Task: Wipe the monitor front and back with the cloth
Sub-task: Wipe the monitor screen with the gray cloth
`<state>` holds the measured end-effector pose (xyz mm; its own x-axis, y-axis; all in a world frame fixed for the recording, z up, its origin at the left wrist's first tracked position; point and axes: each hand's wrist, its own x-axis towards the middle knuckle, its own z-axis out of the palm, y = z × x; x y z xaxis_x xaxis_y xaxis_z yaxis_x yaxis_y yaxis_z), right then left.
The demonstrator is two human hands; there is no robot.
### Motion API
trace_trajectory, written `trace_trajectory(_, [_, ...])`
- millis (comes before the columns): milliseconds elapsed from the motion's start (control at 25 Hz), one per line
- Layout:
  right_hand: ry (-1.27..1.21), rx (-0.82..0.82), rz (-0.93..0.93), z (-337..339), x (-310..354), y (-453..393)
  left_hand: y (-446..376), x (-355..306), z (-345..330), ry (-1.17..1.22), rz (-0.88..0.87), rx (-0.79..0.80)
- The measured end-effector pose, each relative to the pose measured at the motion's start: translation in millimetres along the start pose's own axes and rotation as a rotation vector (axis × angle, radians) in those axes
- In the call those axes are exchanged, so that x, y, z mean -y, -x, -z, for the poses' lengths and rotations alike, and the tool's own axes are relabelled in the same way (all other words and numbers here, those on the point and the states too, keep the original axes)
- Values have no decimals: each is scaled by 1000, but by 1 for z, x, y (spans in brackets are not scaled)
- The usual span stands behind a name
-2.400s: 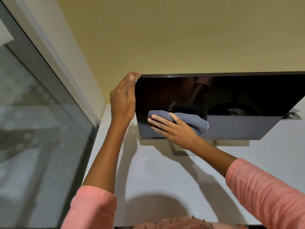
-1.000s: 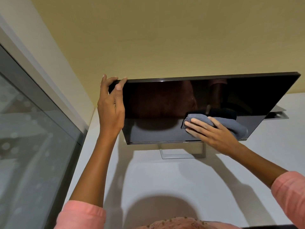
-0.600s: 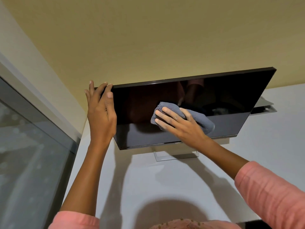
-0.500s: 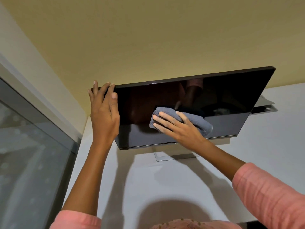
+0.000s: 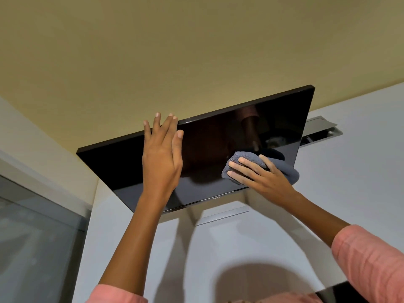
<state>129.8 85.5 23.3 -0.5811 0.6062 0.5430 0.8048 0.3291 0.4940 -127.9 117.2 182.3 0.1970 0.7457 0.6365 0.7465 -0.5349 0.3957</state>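
Note:
A black monitor [image 5: 207,149] stands on a white desk [image 5: 240,248] on a silver stand [image 5: 223,216], its dark screen facing me and appearing tilted in view. My right hand [image 5: 260,178] presses a folded grey cloth [image 5: 286,171] flat against the lower right part of the screen. My left hand [image 5: 161,158] is raised in front of the screen's middle. Its fingers are straight and spread, with the tips reaching past the top edge, and it is not gripping the frame. The monitor's back is hidden.
A yellow wall [image 5: 175,51] rises right behind the monitor. A glass pane [image 5: 32,237] in a pale frame runs along the left side of the desk. An open metal cable hatch [image 5: 319,132] sits in the desk behind the monitor's right end.
My left hand has let go of the monitor's left edge and moved right to its middle, fingers opening. My right hand has slid the cloth rightwards to the lower right of the screen.

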Motion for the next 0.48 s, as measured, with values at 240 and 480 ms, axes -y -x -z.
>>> trace_trajectory(240, [-61,-123,-237,20,-8,-45,-7,-22,-17,-8,-47,58])
trace_trajectory(480, [-111,-103,-93,4,29,-50,-13,-32,-25,-44,-83,68])
